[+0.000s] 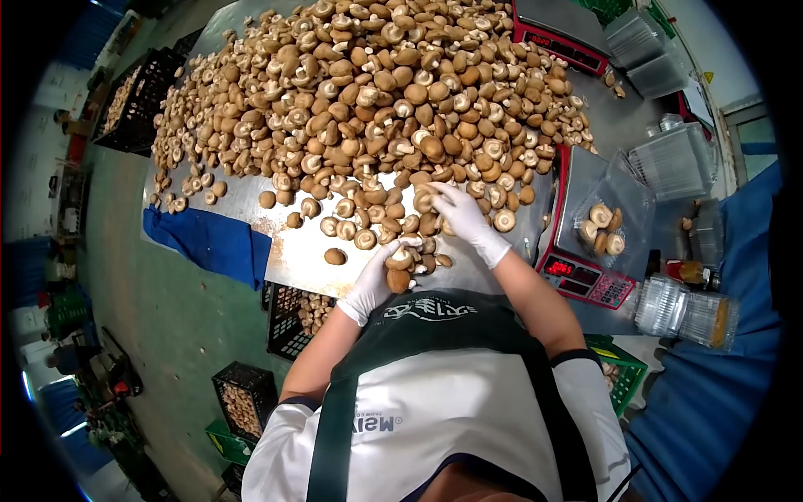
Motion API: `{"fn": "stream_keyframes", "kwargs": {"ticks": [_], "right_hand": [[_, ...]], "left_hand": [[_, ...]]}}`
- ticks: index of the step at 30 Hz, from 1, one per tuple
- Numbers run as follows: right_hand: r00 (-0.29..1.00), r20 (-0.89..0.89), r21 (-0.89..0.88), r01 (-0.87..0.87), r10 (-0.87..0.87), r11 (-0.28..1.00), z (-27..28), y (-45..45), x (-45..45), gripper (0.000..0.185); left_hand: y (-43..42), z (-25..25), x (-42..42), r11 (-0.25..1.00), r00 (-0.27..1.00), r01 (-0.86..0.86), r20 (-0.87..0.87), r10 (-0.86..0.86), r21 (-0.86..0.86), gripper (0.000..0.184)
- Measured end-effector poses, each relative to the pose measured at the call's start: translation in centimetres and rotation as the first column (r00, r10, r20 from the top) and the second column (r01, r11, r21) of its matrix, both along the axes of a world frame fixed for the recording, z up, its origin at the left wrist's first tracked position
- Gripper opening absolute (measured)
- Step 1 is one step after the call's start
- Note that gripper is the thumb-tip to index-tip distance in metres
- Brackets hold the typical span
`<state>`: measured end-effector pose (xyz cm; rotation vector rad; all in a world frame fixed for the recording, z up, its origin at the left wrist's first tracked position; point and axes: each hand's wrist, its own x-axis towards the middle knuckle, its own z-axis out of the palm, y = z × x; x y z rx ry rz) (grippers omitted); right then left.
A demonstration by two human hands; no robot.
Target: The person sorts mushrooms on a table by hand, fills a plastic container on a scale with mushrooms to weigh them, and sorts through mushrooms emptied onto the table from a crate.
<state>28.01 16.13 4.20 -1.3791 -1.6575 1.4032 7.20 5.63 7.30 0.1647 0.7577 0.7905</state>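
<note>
A large heap of brown shiitake mushrooms (pixel 360 92) covers the metal table (pixel 293 259), with loose ones spread toward its near edge. Both hands wear white gloves. My left hand (pixel 372 284) is low at the near edge, fingers curled around a few mushrooms (pixel 399 279). Further forward and to the right, my right hand (pixel 462 216) has its fingers closed on a mushroom (pixel 424 197) at the front of the heap. Its fingertips are partly hidden by that mushroom. A single mushroom (pixel 335 256) lies left of my left hand.
On the right, a red-edged scale (pixel 585 284) with lit digits carries a clear plastic tray (pixel 623 197) of several mushrooms. Stacked clear trays (pixel 676 161) stand beyond it. A second scale (pixel 560 46) is at the back. Blue cloth (pixel 209 243) hangs over the left edge, near a black crate (pixel 288 322).
</note>
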Motion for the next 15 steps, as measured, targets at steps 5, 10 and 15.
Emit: {"fn": "stream_keyframes", "kwargs": {"ticks": [5,10,15], "right_hand": [[0.921,-0.342,-0.159,0.141,-0.188,0.977,0.5,-2.3,2.3,0.041],[0.808,-0.524,-0.261,0.151,-0.271,0.954,1.2,-3.6,2.6,0.042],[0.573,-0.628,-0.532,0.178,-0.527,0.828,2.5,-4.0,1.6,0.044]], "left_hand": [[0.9,0.6,0.9,0.985,0.995,0.080,-0.071,-0.070,0.151,0.048],[1.8,2.2,2.5,0.991,0.985,0.035,0.173,-0.012,-0.132,0.049],[2.4,-1.7,2.8,0.983,0.882,0.055,0.470,0.033,-0.172,0.050]]}}
